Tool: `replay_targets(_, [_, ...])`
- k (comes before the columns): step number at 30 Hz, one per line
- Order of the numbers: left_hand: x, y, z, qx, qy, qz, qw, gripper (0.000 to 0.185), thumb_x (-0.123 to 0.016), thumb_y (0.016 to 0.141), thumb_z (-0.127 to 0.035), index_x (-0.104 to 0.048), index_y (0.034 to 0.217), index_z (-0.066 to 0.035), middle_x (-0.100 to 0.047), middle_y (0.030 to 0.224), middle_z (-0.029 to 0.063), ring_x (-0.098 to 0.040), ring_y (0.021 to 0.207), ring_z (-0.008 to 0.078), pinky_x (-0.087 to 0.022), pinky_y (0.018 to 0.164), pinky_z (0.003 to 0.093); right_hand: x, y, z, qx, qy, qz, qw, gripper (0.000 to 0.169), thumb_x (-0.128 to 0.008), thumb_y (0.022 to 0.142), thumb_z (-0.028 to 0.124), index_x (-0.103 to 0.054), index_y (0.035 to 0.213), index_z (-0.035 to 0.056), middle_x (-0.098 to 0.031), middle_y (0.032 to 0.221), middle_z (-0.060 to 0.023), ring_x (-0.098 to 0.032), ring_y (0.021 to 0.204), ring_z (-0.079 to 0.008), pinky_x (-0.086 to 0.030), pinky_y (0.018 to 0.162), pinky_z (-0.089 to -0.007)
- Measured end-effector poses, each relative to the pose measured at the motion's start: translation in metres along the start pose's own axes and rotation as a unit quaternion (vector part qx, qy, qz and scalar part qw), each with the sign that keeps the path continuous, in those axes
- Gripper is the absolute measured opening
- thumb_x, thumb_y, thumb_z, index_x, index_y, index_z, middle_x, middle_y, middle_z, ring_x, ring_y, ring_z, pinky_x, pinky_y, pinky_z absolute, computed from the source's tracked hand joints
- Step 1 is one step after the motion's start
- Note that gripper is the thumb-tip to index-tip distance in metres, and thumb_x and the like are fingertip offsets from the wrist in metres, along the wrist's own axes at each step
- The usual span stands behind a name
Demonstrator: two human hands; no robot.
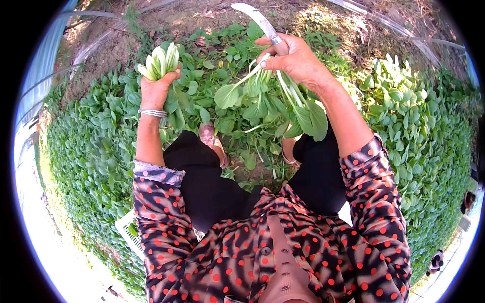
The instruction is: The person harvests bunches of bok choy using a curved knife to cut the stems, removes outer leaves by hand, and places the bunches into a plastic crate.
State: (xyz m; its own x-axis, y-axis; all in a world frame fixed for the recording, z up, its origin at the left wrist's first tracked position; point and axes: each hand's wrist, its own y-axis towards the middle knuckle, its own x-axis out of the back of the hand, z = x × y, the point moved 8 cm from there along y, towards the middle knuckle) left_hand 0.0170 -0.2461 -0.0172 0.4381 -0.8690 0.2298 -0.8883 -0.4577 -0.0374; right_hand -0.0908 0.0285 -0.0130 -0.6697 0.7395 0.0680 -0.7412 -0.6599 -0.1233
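My left hand (154, 91) is closed around a bunch of leafy greens (161, 60), probably bok choy. Their pale stem ends point up above the thumb, and the leaves hang below the fist. In my right hand (301, 62) is a small curved sickle knife (261, 22), its wooden handle in the palm and its blade pointing up and to the left. The thumb and fingers of that same hand also pinch several loose greens (227, 95) by their stems, leaves drooping downward. Both hands are above the bed, in front of my knees.
Low growing greens (409, 94) stand thick on both sides. Cut leaves and stems lie on the soil (257, 172) between my shoes (207, 135). A white plastic basket (129, 231) shows behind my left arm. Clear plastic sheeting (96, 43) edges the bed. Another person (435, 261) is far off at right.
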Motion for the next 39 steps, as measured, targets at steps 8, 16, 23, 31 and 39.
replay_targets(8, [-0.123,-0.046,-0.04,0.066,-0.089,0.239,0.965,0.046,-0.074,0.071,0.001,-0.057,0.114,-0.002,-0.064,0.105,0.0039,-0.059,0.095,0.0111,-0.049,0.083,0.0272,-0.02,0.002,0.017,0.021,0.179,0.034,0.983,0.039,-0.071,0.074,0.002,-0.058,0.111,-0.0018,-0.065,0.095,-0.0064,-0.062,0.085,-0.0136,-0.049,0.078,-0.0262])
replay_targets(16, [-0.118,-0.043,-0.039,0.118,-0.225,0.286,0.924,0.041,-0.059,0.076,0.007,-0.053,0.117,0.004,-0.064,0.102,0.0148,-0.065,0.09,0.0245,-0.053,0.081,0.0351,-0.015,0.003,0.029,0.074,0.262,0.089,0.958,0.036,-0.066,0.076,0.004,-0.059,0.111,-0.0005,-0.063,0.108,-0.0116,-0.057,0.077,-0.0098,-0.049,0.072,-0.0228])
replay_targets(23, [-0.116,-0.042,-0.031,0.119,-0.209,0.274,0.931,0.041,-0.063,0.076,0.005,-0.054,0.116,0.002,-0.065,0.102,0.0119,-0.065,0.088,0.0211,-0.051,0.082,0.0319,-0.009,0.001,0.039,0.135,0.257,0.011,0.957,0.027,-0.065,0.077,0.003,-0.061,0.104,0.0005,-0.064,0.105,-0.0101,-0.057,0.079,-0.0083,-0.048,0.074,-0.0219])
replay_targets(31, [-0.165,-0.051,-0.032,0.108,-0.204,0.232,0.945,0.061,-0.079,0.068,-0.004,-0.05,0.122,-0.006,-0.059,0.11,0.0024,-0.056,0.1,0.0128,-0.046,0.088,0.0293,-0.01,-0.004,0.02,0.114,0.342,-0.209,0.909,0.015,-0.064,0.081,0.001,-0.06,0.095,-0.001,-0.064,0.094,-0.0091,-0.06,0.083,-0.0134,-0.049,0.078,-0.0264])
replay_targets(39, [-0.14,-0.025,-0.003,0.215,-0.259,0.264,0.904,0.032,-0.063,0.077,-0.014,-0.062,0.104,0.003,-0.065,0.099,0.0121,-0.064,0.085,0.021,-0.05,0.082,0.034,0.013,0.011,0.009,0.054,0.423,-0.13,0.895,0.015,-0.06,0.086,0.014,-0.06,0.096,0.0035,-0.065,0.102,-0.0088,-0.057,0.105,-0.0193,-0.046,0.086,-0.0363])
